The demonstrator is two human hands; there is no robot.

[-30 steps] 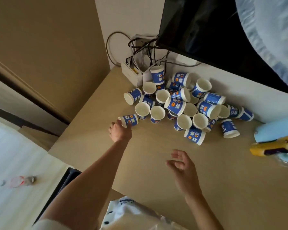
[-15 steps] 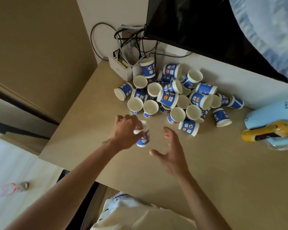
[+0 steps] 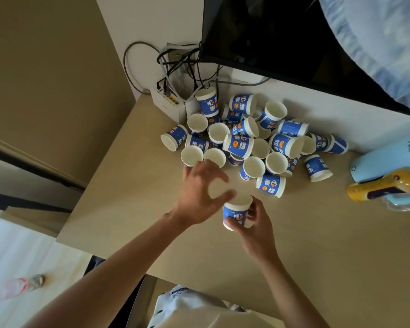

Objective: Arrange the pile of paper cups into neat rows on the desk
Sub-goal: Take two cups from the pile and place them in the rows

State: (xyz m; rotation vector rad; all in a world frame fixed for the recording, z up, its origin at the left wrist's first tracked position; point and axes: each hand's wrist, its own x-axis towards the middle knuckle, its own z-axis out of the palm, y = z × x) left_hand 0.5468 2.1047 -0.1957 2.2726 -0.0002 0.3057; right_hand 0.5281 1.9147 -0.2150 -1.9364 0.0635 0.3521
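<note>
A pile of several blue-and-white paper cups point(image 3: 237, 140) lies jumbled at the back of the beige desk point(image 3: 133, 200), some upright, some on their sides. In front of the pile my right hand point(image 3: 256, 230) grips one upright paper cup point(image 3: 236, 213) by its lower part, thumb on the near side and fingers on the far side. My left hand point(image 3: 199, 188) hovers just left of and above that cup with fingers spread; its thumb lies by the cup's rim and it holds nothing.
A dark screen point(image 3: 270, 31) hangs over the back of the desk, with a white router point(image 3: 167, 102) and cables at its left. A light blue bottle point(image 3: 388, 159) and a yellow object point(image 3: 384, 188) lie at the right. A white bag point(image 3: 187, 311) sits below the front edge.
My left hand took a cup from the pile's left edge and brought it toward me. The right hand now grips that cup and the left has let go.
</note>
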